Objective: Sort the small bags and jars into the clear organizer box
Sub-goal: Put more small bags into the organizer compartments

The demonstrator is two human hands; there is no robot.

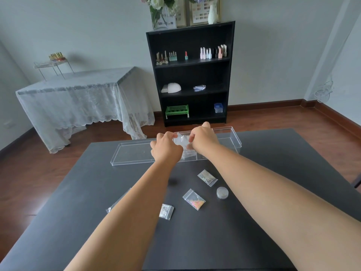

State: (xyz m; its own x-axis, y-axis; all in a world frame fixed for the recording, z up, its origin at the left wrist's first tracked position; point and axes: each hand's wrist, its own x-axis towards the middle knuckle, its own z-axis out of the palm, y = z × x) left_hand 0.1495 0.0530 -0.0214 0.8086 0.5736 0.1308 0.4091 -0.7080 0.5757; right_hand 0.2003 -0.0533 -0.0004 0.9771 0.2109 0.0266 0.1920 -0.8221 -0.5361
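Both my hands reach over the clear organizer box [233,136] at the far edge of the dark table [78,212]. My left hand [166,148] and my right hand [203,138] pinch a small clear bag [181,141] between them, above the box. The box's flat clear lid [132,153] lies to the left of it. On the table nearer me lie a bag of grey bits [207,177], a bag of pink and yellow bits [194,199], a bag of silver bits [166,211], and a small round jar [222,192]. Another bag [110,209] shows partly beside my left forearm.
A black bookshelf [190,75] with nail polish bottles stands against the wall beyond the table. A side table draped in a lace cloth [82,100] is at the left. Wooden floor surrounds the table.
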